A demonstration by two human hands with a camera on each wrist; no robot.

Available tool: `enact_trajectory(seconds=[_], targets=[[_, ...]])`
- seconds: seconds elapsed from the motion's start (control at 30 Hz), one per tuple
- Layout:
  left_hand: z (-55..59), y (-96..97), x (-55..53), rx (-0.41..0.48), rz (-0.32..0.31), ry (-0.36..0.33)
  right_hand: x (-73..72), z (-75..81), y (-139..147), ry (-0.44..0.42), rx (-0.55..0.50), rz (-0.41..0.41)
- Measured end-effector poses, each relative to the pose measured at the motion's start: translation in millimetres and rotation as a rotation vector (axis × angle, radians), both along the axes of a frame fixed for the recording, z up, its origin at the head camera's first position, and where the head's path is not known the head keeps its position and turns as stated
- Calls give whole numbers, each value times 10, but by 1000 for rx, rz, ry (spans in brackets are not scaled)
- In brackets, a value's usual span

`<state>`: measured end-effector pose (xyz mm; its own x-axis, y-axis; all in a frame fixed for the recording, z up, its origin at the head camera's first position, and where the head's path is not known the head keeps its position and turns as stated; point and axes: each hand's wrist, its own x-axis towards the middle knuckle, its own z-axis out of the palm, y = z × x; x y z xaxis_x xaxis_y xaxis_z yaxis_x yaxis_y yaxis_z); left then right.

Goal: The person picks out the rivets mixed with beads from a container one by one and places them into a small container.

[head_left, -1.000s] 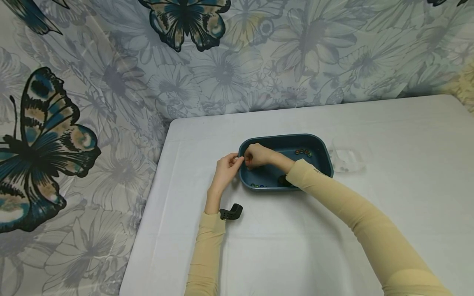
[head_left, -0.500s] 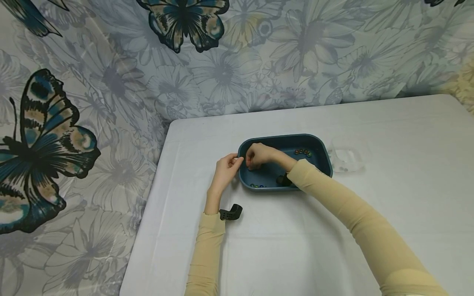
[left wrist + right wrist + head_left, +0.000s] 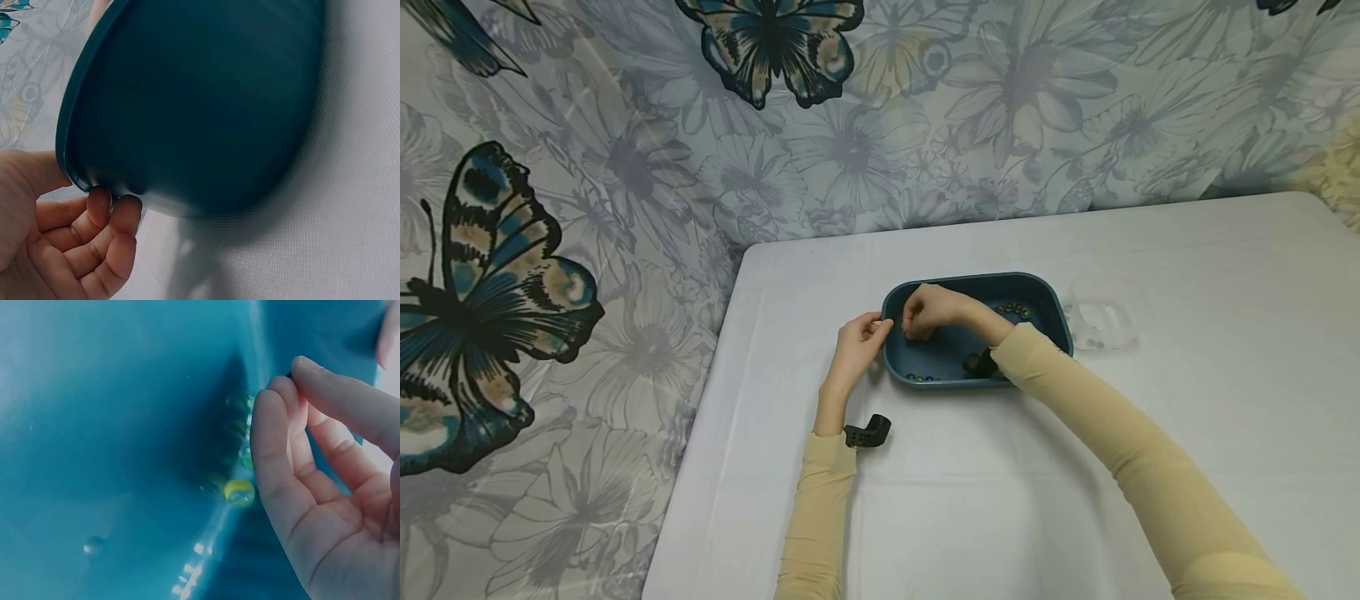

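A dark blue oblong tub point(image 3: 977, 385) stands on the white table. My left hand point(image 3: 859, 343) grips its left end; in the left wrist view the thumb point(image 3: 47, 172) lies over the rim and curled fingers point(image 3: 122, 215) sit below it. My right hand point(image 3: 934, 310) is inside the tub near that same end, thumb and fingertips together. In the right wrist view, a dark sliver of a small thing point(image 3: 289, 374) shows between them, the rest hidden. Beside those fingers, a yellow-green marble point(image 3: 239, 492) and several green marbles line the tub's wall.
More marbles point(image 3: 1018, 311) lie at the tub's back right, others point(image 3: 919, 377) at its front left corner. A clear plastic box point(image 3: 1103, 325) with small things in it stands right of the tub. Black camera mounts point(image 3: 868, 431) sit on both wrists. Patterned fabric hangs behind the table.
My right hand has shifted slightly right and away from the tub's left end, its forearm now covering part of the back right marbles. My left hand keeps its place on the rim.
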<state>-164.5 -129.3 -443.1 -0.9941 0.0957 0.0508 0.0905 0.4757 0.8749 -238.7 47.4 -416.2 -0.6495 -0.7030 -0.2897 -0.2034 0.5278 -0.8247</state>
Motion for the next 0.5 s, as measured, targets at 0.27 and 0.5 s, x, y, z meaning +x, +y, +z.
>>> enact_trajectory(seconds=[0.27, 0.5], targets=[[2, 5, 0, -8, 4, 6, -15, 63, 170, -77, -93, -40], [-2, 12, 0, -9, 4, 9, -27, 125, 344, -93, -124, -99]])
